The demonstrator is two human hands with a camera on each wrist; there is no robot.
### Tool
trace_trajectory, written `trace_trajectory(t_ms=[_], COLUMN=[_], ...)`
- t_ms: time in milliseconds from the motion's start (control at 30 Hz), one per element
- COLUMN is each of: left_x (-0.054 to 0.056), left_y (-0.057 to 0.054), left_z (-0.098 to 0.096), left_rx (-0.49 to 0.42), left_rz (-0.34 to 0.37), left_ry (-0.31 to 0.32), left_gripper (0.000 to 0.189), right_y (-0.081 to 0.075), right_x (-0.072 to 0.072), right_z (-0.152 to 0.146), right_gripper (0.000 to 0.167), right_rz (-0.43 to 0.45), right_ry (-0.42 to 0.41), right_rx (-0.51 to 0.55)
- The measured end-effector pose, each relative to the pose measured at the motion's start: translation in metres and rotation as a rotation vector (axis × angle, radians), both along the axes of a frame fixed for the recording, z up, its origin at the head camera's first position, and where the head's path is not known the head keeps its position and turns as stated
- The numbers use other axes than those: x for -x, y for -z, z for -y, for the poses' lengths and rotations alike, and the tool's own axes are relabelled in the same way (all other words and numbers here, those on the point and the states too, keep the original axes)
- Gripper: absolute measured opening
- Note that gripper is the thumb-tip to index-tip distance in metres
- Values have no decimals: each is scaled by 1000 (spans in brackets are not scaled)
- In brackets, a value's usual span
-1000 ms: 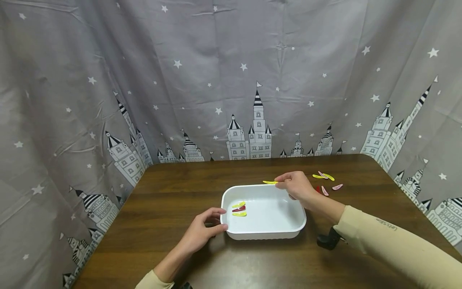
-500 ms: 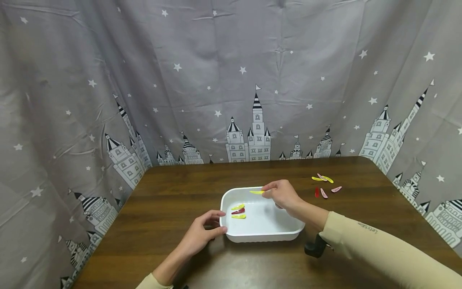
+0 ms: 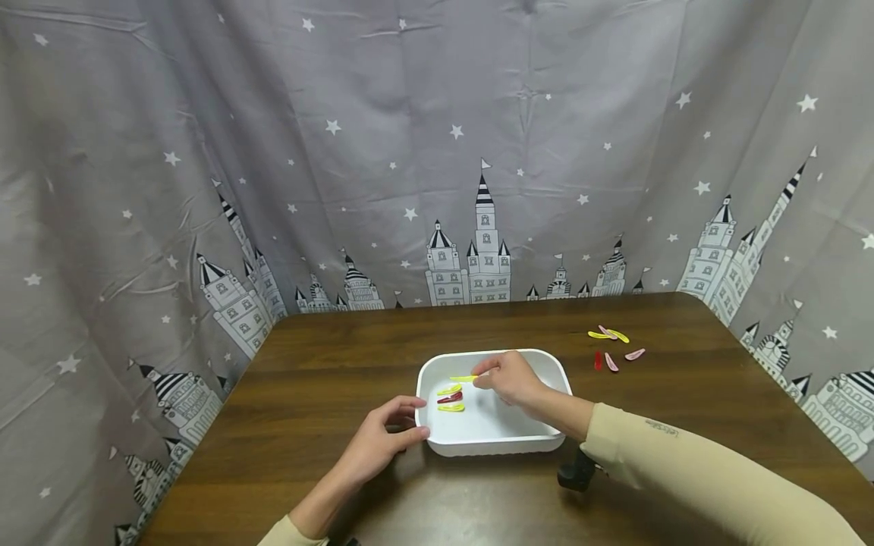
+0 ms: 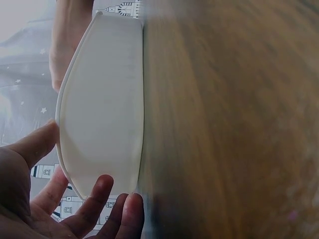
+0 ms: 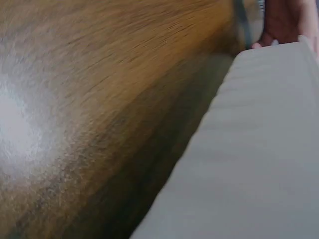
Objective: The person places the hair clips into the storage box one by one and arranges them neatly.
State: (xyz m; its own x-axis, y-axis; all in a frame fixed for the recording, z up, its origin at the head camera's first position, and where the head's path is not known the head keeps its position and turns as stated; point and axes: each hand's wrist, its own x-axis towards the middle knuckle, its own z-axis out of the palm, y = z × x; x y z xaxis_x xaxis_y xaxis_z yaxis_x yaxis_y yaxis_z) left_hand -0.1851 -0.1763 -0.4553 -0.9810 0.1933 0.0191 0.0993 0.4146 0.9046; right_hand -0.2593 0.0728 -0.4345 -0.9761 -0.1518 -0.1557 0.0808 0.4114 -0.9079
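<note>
A white plastic tray [image 3: 492,447] stands on the table. My left hand [image 3: 382,432] holds its left end, thumb and forefinger at the rim; in the left wrist view the left hand's fingers [image 4: 102,186] curve along the tray's outer wall. My right hand [image 3: 512,379] is over the inside of the tray and pinches a yellow snap hair clip [image 3: 463,378] by one end. Just in front of that clip, a yellow hair clip [image 3: 449,390], a dark red hair clip [image 3: 451,397] and another yellow clip [image 3: 451,408] lie in a row on the tray's floor.
Right of the tray, a red hair clip [image 3: 597,360] and two pink hair clips [image 3: 611,362] lie on the brown wooden table [image 3: 328,364]. Behind them is a small pile of yellow and pink clips [image 3: 608,334]. A grey castle-print curtain [image 3: 382,152] hangs behind the table.
My right hand has carried the yellow hair clip leftward from beyond the tray's back rim into the tray, beside the row of clips. The left hand keeps its place at the tray's left end.
</note>
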Motion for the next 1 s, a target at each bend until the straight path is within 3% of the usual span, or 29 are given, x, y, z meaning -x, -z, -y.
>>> trace_trajectory(t_ms=[233, 567, 1000], left_x=[1, 3, 2], left_y=[3, 3, 2], left_z=[0, 1, 1], left_rx=[-13, -2, 3], left_rz=[3, -2, -8], left_ry=[12, 9, 14], left_gripper=[39, 39, 38], right_y=[15, 21, 24], right_x=[0, 1, 0], right_z=[8, 12, 13], right_gripper=[11, 14, 8], right_rz=[-79, -143, -77], right_ry=[-45, -106, -203], right_rx=[-35, -93, -166])
